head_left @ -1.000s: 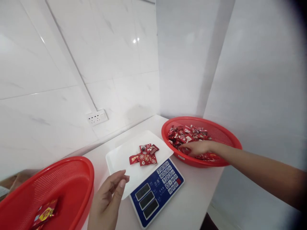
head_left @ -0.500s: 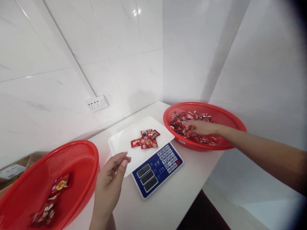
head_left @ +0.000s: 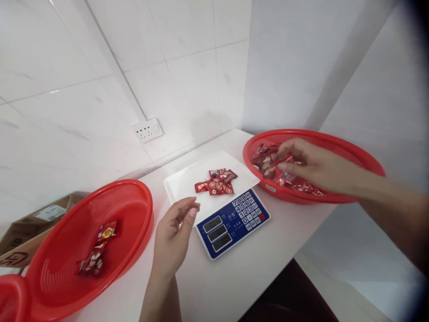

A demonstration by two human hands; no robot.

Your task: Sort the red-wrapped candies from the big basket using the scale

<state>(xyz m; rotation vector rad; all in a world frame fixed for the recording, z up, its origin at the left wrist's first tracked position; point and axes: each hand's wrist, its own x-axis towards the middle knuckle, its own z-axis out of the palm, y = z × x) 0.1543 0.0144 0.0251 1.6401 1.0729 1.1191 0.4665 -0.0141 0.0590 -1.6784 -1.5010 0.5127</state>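
Note:
My right hand (head_left: pixel 310 167) is closed on red wrapped candy packets (head_left: pixel 284 170), held just above the pile in the right red basket (head_left: pixel 362 161). My left hand (head_left: pixel 174 235) hovers by the near left edge of the white weighing tray (head_left: pixel 182 176). Its fingers are loosely curled, the thumb close to the fingertips, and nothing shows in it. Several red candy packets (head_left: pixel 221 187) lie together on the tray. Beneath the tray sits a blue digital scale (head_left: pixel 231 226) with a keypad and three small displays, their digits too faint to read.
On the left stands another red basket (head_left: pixel 134 197) holding a few red packets (head_left: pixel 95 255). Part of a further red basket (head_left: pixel 11 279) shows at the lower left corner. Cardboard boxes (head_left: pixel 36 223) are behind them. A wall socket (head_left: pixel 147 130) is above the white table (head_left: pixel 214 286).
My right hand has risen from the pile with packets in its fingers. The left hand keeps nearly the same pose. The whole view has shifted, showing more of the left side.

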